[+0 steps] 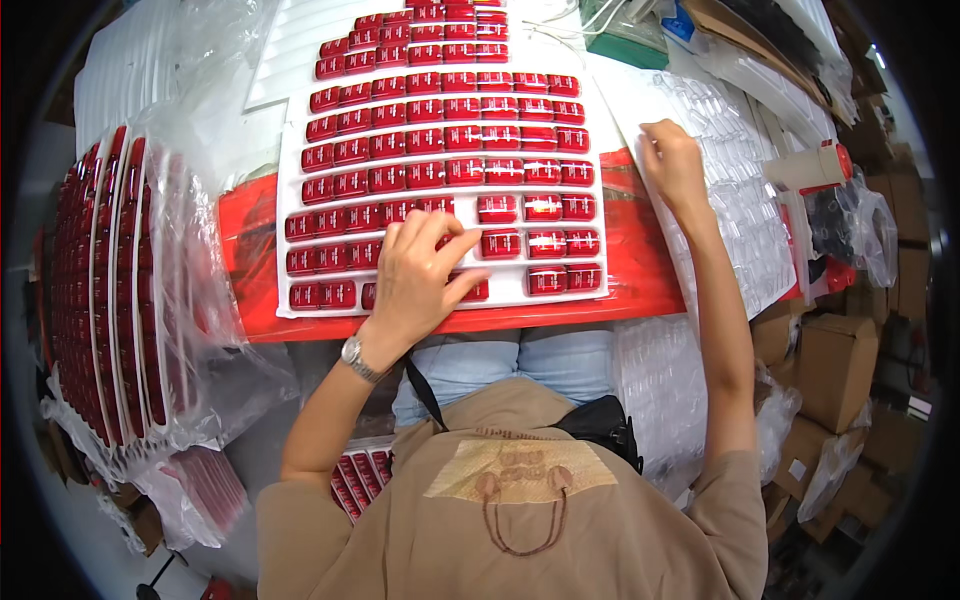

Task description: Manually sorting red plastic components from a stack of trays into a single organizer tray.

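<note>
A white tray (460, 312) holds several rows of small glossy red blocks (422, 173) with pale print. My left hand (412, 268) is over the tray's near rows, thumb and index finger spread apart beside red blocks; its palm hides part of those rows. Gaps show in the near rows, just right of its fingers. My right hand (672, 165) is raised to the right of the tray, beside a sheet of clear plastic pieces (725, 190). Its fingers are curled together, and whatever they may hold is too small to make out.
Filled trays of red blocks (105, 290), wrapped in plastic, stand stacked at the left. Red sheeting (255, 300) lies under the white tray. A beige cylinder (805, 168) stands at the right, with cardboard boxes (838, 370) beyond. At the back is a green box (628, 45).
</note>
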`<state>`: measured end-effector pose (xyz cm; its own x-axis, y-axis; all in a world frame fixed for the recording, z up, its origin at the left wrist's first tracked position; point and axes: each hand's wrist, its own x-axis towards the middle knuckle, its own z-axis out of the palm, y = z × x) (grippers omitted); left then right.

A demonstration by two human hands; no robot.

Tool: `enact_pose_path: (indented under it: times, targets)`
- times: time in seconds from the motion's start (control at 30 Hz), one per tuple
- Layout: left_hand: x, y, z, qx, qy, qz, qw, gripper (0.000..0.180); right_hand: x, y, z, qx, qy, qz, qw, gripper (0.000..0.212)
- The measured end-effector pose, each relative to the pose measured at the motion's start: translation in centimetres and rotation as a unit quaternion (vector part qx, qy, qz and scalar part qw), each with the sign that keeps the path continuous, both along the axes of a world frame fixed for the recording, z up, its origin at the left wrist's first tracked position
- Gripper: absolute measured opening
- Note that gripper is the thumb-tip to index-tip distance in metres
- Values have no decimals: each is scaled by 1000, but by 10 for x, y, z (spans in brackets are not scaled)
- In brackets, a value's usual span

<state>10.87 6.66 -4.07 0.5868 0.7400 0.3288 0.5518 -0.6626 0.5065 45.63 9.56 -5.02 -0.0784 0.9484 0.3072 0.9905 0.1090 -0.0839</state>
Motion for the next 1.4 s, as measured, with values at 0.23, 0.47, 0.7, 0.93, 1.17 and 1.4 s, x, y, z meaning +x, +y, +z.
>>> enact_pose_path:
  times: [0.23, 0.47, 0.7, 0.93, 1.17, 1.4]
  targets:
    - [-18, -20, -3, 9, 48, -45, 998, 31, -106, -80, 40, -273, 680, 25, 680, 13]
    - [-8, -37, -12, -156, -155, -64, 973, 35, -139, -97, 19, -319, 706, 33, 631, 10]
    - [12, -37, -14, 6, -22, -24, 999, 30, -74, -74, 39, 30, 93, -12, 995, 33]
    - [4, -26, -5, 3, -39, 2, 999, 31, 13, -91, 21, -82, -113, 42, 989, 30]
    - [-19, 29, -9, 70, 39, 58, 995, 34, 27, -68, 28, 45, 160, -30, 986, 22]
    - [-17, 35, -4, 16, -6, 12, 1000, 29, -127, -45, 38, -33, 649, 1, 760, 11]
